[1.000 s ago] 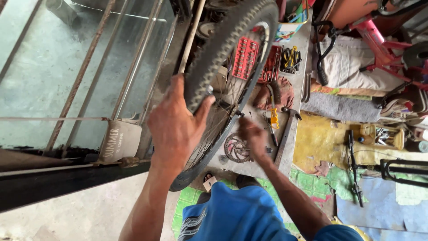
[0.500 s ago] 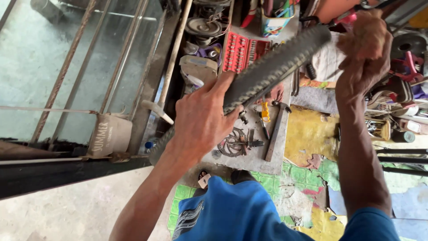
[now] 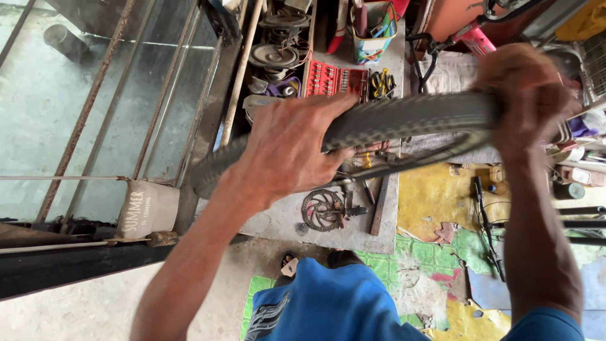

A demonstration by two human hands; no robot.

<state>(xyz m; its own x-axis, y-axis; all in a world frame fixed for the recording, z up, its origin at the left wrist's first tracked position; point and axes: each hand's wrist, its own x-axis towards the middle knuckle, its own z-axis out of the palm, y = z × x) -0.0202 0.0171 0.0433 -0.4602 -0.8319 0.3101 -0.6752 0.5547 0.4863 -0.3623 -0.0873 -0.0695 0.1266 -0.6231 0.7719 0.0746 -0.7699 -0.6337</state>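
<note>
Above bench, tyre (image 3: 404, 120) now horizontal, L hand (image 3: 287, 148) & R hand (image 3: 527, 101) gripping.

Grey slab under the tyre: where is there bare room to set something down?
Bare patches: the grey slab left of the brake disc, and the yellow mat right of the wooden stick. Crowded further up, around the red socket tray and tool cup.

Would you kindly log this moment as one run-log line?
left hand: grips black knobby rubber bicycle tyre | right hand: grips same tyre | tyre: held level above grey slab with round metal brake disc
</note>
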